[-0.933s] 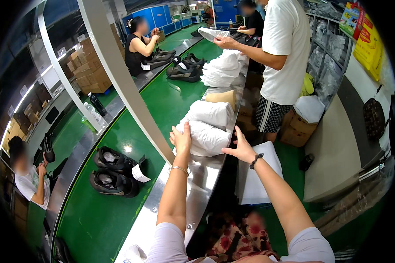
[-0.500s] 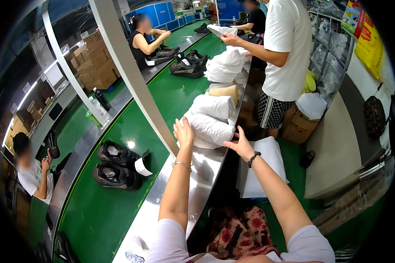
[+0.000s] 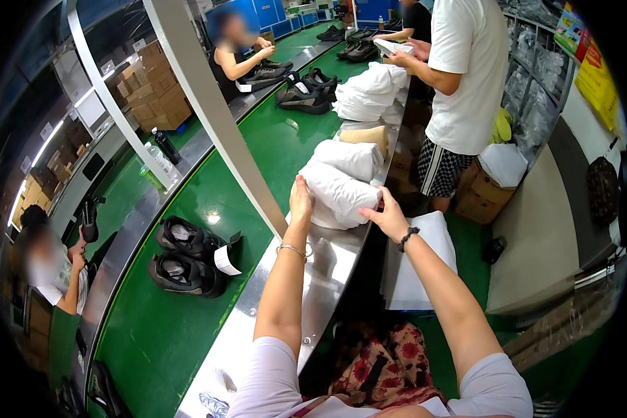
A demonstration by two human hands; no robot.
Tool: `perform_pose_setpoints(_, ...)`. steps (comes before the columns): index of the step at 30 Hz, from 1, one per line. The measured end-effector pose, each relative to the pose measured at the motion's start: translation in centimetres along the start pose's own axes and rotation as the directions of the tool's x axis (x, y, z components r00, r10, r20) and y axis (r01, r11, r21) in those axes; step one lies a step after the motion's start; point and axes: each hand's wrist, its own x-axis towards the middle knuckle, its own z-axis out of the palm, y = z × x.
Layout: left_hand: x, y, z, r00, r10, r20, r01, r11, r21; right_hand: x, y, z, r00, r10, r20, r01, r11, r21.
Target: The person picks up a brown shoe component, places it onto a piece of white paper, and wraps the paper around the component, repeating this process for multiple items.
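Note:
A white paper-wrapped bundle (image 3: 336, 189) lies on top of the near pile on the metal ledge (image 3: 320, 268). My left hand (image 3: 299, 202) presses flat-fingered against its left end. At its right end my right hand (image 3: 390, 216) has fingers and thumb around the wrapping. Another white bundle (image 3: 359, 159) touches it just behind, with a tan wrapped bundle (image 3: 366, 137) beyond that. What is inside the wrapping is hidden.
Left of a white post (image 3: 216, 118), black shoes with a white tag (image 3: 184, 258) stand on the green belt (image 3: 153, 327). A stack of white bundles (image 3: 369, 94) sits farther along the ledge. A co-worker in a white shirt (image 3: 463, 83) stands at the right; white sheets (image 3: 425, 268) lie below.
My right hand has closed on the bundle's right end, and my left hand now lies against its left end. The standing co-worker's hands have shifted with a white item. The view has moved slightly.

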Motion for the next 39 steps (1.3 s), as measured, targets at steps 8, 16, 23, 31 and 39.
perform_pose_setpoints(8, 0.8, -0.3, 0.3, 0.900, 0.330, -0.283, -0.126, 0.822, 0.556, 3.3, -10.2, -3.7, 0.930, -0.336, -0.147, 0.354, 0.927, 0.121)
perform_pose_setpoints(16, 5.4, 4.2, 2.7, 0.888, 0.459, 0.021, -0.420, 0.790, 0.446, 10.3, -7.9, -4.7, 0.963, -0.246, -0.106, 0.190, 0.907, -0.375)
perform_pose_setpoints(23, 7.7, 4.3, 2.7, 0.970, 0.170, 0.172, -0.238, 0.797, 0.555, 9.3, -3.7, -1.9, 0.995, -0.099, -0.021, 0.073, 0.842, -0.535)
perform_pose_setpoints(31, 6.4, 3.9, 2.3, 0.909, 0.415, -0.037, -0.279, 0.673, 0.685, 8.5, -4.5, -1.7, 0.994, -0.099, -0.036, 0.068, 0.861, -0.503)
perform_pose_setpoints(39, -4.8, 5.1, 3.7, 0.685, 0.729, -0.004, -0.554, 0.525, 0.646, 5.8, 0.9, -8.9, 0.923, -0.028, -0.384, -0.085, 0.958, -0.274)
